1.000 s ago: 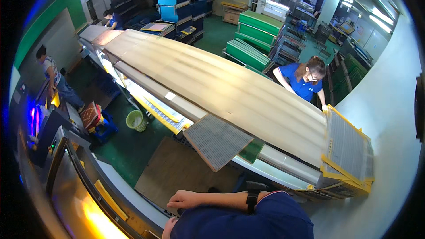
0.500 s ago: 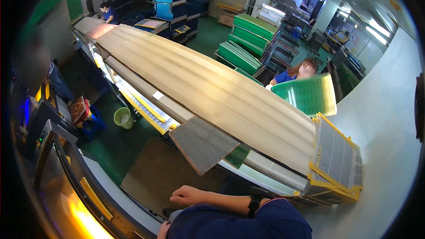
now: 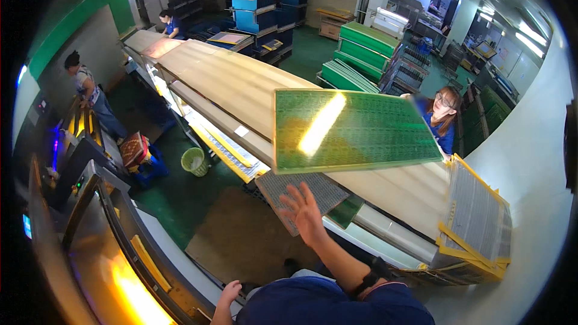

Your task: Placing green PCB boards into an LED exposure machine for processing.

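My right hand (image 3: 304,212), a dark band on its wrist, reaches up with fingers spread and nothing in it. Just beyond the fingertips hangs a large green patterned panel (image 3: 373,138), tilted over the long table; a gap seems to separate them. A co-worker (image 3: 442,117) on the far side holds the panel by its right end. Under my right hand, a grey textured mat (image 3: 280,195) juts over the table's near edge. Low in the picture, my left hand (image 3: 229,294) is beside my body, its fingers loosely apart, with nothing visible in it.
The long pale table (image 3: 229,78) runs from far left to near right. Yellow-edged screens (image 3: 478,210) lean at its right end. A machine with a glowing window (image 3: 120,265) stands at left, near a basket (image 3: 194,161). Green stacks (image 3: 367,48) stand behind; two other people are further off.
My right hand has risen forward from my waist and opened. The co-worker's green panel has swung left and across the table toward me. My view has shifted somewhat left.
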Demonstrator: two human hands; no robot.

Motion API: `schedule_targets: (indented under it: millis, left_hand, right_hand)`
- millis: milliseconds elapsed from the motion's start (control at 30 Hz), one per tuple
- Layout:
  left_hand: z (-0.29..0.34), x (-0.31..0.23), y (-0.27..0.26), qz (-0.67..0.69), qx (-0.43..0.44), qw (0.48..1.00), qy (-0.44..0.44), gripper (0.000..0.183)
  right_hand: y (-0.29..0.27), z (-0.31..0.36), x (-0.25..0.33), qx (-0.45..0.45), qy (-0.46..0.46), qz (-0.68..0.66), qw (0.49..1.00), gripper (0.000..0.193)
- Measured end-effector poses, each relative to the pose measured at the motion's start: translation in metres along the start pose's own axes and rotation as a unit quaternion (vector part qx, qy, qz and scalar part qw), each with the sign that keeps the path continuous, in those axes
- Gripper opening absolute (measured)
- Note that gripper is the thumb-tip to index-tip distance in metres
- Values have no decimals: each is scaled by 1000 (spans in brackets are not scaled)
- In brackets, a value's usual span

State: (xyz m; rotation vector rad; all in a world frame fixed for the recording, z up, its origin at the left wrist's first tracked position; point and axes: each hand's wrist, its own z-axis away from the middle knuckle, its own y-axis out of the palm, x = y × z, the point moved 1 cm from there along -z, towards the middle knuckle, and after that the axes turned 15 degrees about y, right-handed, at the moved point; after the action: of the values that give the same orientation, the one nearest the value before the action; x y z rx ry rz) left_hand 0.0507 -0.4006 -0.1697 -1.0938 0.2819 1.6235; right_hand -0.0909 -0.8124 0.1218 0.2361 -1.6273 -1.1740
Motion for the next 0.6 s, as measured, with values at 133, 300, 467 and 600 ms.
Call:
schedule_targets:
  millis: [133,300,467,600]
  left_hand:
    - [-37,-27,-19,-34,0,999,41,52]
    - [-85,-146,-36,83,13,979,183,54]
    - [-57,-291,-62,289,32,941,172,54]
    - [-36,-311,-119,602,135,756,219,49]
  right_hand:
    - [26,-77,26,-75,46,-65,994,70]
    - [16,-136,24,-211,45,9,976,39]
    - [-10,-45,22,-99,129,80,983,38]
    - [-34,54,41,-4,248,124,961,59]
